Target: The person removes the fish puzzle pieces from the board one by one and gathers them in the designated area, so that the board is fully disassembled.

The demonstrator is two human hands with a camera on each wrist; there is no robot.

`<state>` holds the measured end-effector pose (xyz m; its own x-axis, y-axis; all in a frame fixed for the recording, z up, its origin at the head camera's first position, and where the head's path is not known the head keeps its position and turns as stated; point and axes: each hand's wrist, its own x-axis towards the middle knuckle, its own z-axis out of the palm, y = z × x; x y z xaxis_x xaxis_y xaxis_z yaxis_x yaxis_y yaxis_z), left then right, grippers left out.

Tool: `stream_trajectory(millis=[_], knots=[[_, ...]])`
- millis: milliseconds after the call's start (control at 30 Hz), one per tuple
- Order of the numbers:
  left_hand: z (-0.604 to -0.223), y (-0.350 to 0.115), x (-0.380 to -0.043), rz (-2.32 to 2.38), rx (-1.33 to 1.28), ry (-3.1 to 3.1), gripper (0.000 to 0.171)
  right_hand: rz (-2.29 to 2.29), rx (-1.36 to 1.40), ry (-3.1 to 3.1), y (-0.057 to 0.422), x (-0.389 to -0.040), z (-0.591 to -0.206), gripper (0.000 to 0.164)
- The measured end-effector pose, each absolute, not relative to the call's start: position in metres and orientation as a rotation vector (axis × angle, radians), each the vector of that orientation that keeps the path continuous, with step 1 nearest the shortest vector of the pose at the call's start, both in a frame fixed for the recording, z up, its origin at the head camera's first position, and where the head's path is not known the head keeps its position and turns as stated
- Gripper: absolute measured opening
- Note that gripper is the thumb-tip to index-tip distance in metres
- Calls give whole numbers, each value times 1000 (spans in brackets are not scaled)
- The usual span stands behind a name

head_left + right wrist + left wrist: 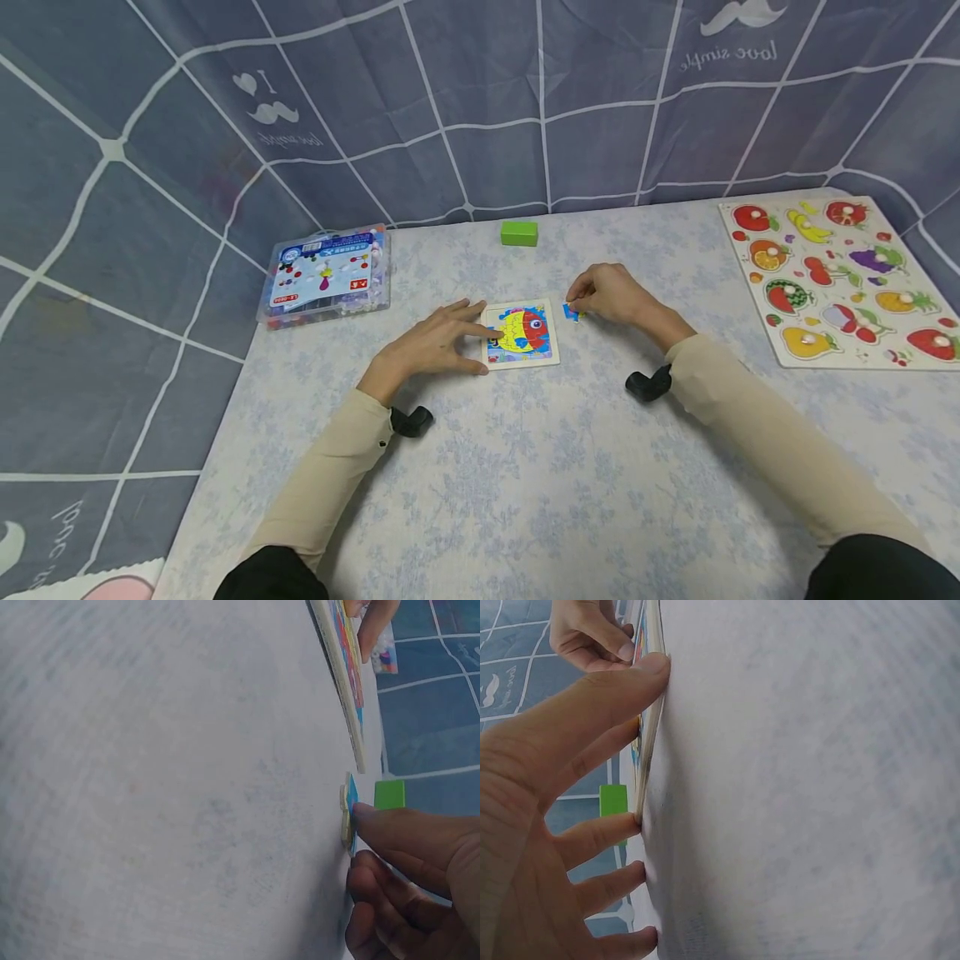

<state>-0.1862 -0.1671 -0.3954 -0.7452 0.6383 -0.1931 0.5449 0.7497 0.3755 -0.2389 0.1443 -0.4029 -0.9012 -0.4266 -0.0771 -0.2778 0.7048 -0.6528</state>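
A small framed jigsaw puzzle (519,365) with a yellow and red fish picture lies on the table. Spread over its left side is my left hand (433,340), thumb at the near corner and index finger touching the picture. In the left wrist view its fingers (600,891) are fairly straight and rest along the frame and the tabletop. Just right of the frame, my right hand (611,293) pinches a blue puzzle piece (571,313) by its right part. The right wrist view shows the thumb (382,825) on the piece's blue face, its pale edge close to the table.
Behind the puzzle sits a green block (519,233). A clear plastic case (330,275) with a printed label stands at the back left. At the right lies a large fruit-picture board (817,279). Grid-patterned cloth (495,100) hangs along the table's back and left.
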Motion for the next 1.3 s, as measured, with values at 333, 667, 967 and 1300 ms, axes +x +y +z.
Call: stream_trajectory(millis=[333,667,967,1300], knots=[[-396,-167,-186,425,917,2645,60,-959,-598,2694,143,-241,-400,11],[-394,-167,-187,425,903,2642,60,-986,-899,2603,103,-239,-395,23],[-395,-165,-186,430,912,2607,60,-811,-1050,2537,73,-234,-400,34],[-393,-165,-187,426,902,2615,60,-830,-1045,2555,69,-236,-402,27]])
